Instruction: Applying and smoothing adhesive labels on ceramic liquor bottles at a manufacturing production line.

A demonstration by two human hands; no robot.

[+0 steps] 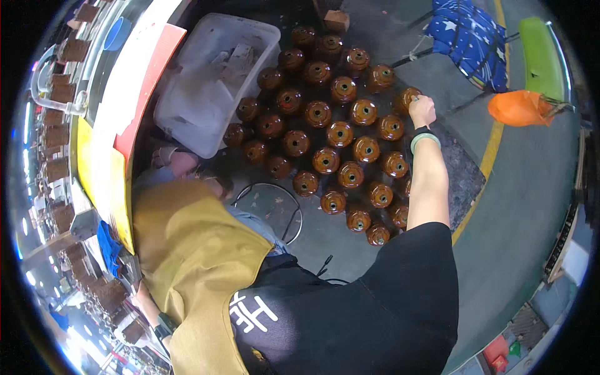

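Note:
Several glossy brown ceramic insulators (340, 134) stand packed in rows on the grey floor in front of me. My right hand (422, 110) reaches out to the far right of the group, its fingers closed on the brown insulator (405, 100) at that edge. A green bangle and a dark band sit on that wrist. My left hand (137, 292) is low at the left by the edge of a conveyor line (62, 134). A watch is on its wrist, and my yellow apron (187, 250) hides most of the hand. Its fingers are not visible.
A clear plastic bin (212, 81) stands left of the insulators. A black wire ring (270, 206) lies near my knees. A blue starred cushion (469, 37), an orange bag (519, 107) and a yellow floor line (494, 147) are to the right. Brown blocks ride the conveyor.

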